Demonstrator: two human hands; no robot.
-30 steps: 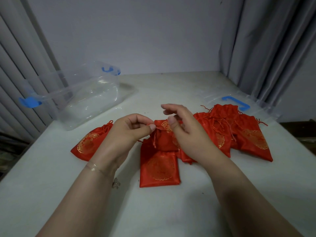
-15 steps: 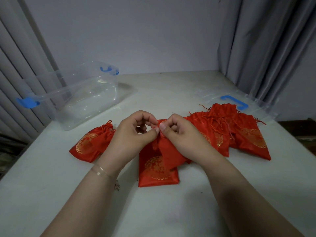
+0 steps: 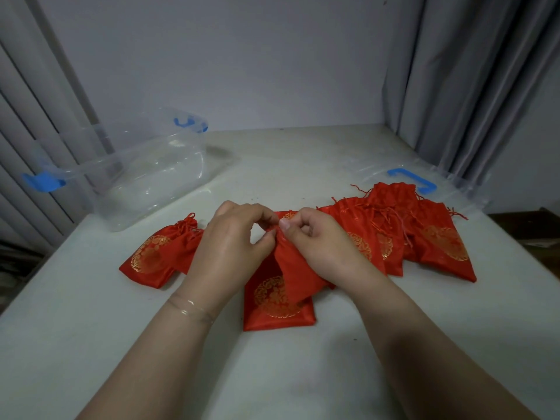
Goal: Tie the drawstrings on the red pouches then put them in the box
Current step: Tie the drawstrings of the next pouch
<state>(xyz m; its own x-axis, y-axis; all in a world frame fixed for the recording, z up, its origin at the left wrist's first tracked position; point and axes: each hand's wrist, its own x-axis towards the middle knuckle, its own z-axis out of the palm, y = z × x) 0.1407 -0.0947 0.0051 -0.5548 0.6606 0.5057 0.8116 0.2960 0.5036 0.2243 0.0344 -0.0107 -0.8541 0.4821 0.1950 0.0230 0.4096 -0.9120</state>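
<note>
Our left hand (image 3: 233, 241) and right hand (image 3: 315, 237) together pinch the neck of one pouch (image 3: 295, 268) mid-surface. Two cinched pouches (image 3: 157, 256) lie left, a pile (image 3: 403, 231) right looks untied; the box (image 3: 127, 174) far left holds none.

Dim, soft, even light; faint shadows, slight blur, wide-angle bending at edges.
</note>
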